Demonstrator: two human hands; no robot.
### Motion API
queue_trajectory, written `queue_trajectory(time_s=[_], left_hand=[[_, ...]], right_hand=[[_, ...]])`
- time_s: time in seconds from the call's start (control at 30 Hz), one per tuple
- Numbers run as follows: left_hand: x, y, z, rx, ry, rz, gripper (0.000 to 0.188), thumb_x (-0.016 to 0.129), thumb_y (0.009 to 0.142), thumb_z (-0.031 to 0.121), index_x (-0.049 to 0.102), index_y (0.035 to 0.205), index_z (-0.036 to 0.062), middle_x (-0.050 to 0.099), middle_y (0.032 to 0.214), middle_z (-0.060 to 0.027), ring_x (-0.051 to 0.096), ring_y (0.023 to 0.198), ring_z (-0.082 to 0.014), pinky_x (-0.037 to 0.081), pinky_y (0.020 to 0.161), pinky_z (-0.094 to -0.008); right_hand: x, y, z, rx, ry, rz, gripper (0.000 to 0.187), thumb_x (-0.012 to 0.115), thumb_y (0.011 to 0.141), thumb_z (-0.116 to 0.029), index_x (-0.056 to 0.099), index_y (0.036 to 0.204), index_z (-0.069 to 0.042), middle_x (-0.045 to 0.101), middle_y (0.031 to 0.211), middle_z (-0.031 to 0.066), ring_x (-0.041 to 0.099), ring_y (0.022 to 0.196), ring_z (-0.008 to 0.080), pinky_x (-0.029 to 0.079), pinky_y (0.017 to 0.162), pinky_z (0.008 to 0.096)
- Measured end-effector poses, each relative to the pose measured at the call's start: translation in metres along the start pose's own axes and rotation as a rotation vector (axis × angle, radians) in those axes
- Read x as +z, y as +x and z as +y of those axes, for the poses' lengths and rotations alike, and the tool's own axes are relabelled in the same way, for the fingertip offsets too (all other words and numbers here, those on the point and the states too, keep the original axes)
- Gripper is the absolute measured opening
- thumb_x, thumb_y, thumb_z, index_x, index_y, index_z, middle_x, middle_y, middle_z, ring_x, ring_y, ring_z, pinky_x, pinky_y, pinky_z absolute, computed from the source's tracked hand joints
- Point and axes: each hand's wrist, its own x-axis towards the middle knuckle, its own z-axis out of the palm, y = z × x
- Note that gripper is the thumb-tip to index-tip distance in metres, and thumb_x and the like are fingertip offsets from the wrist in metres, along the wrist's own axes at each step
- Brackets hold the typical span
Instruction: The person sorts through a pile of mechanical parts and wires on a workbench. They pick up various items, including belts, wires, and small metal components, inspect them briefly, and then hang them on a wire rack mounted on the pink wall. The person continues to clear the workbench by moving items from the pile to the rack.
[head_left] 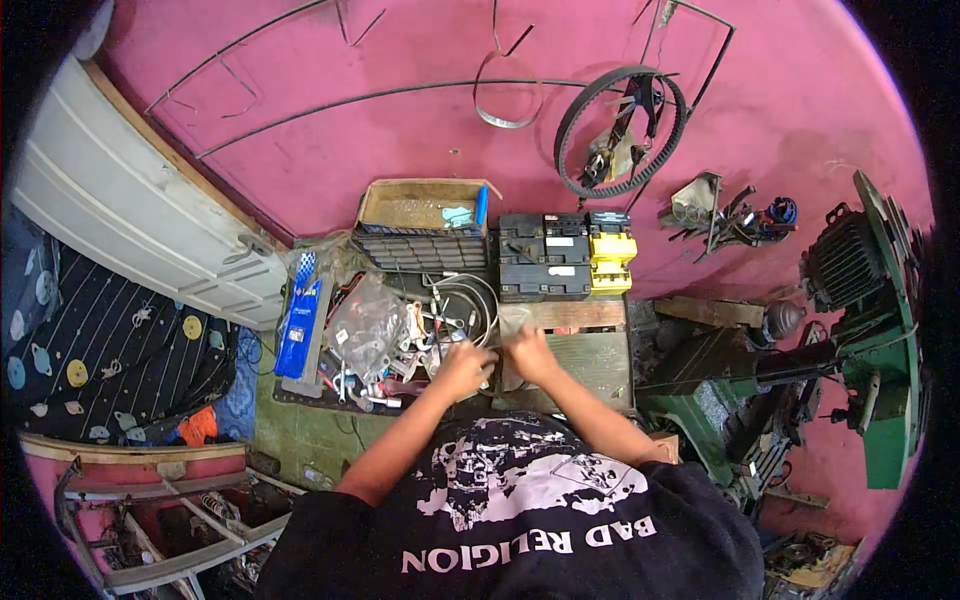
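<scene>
Close together over the middle of the workbench, my two hands work with curled fingers. My left hand is closed at the edge of a pile of tools, pinching something too small to make out. Just right of it, my right hand is closed too, and what it grips is hidden. A greyish, see-through plastic piece shows beyond the right hand's fingers. Behind the left hand lies a coiled pale cable. Left of the coil, a clear plastic bag rests among metal wrenches.
Several batteries stand at the back of the bench, beside a crate with a shallow box on top. A blue package lies at the left. A green machine stands on the right; a drive belt hangs on the pink wall.
</scene>
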Motion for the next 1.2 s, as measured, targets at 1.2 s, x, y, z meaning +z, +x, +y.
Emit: queue_trajectory(time_s=[1.2], left_hand=[[-0.065,0.027,0.077,-0.087,-0.207,0.328,0.015,0.083,0.076,0.023,0.078,0.082,0.0096,0.073,0.082,-0.0072,0.061,0.081,-0.0278,0.048,0.078,-0.0407]], right_hand=[[-0.124,-0.025,-0.039,-0.111,-0.072,0.367,0.038,0.078,0.077,-0.029,0.074,0.115,-0.029,0.070,0.101,-0.0068,0.058,0.109,0.0190,0.033,0.098,0.0575]])
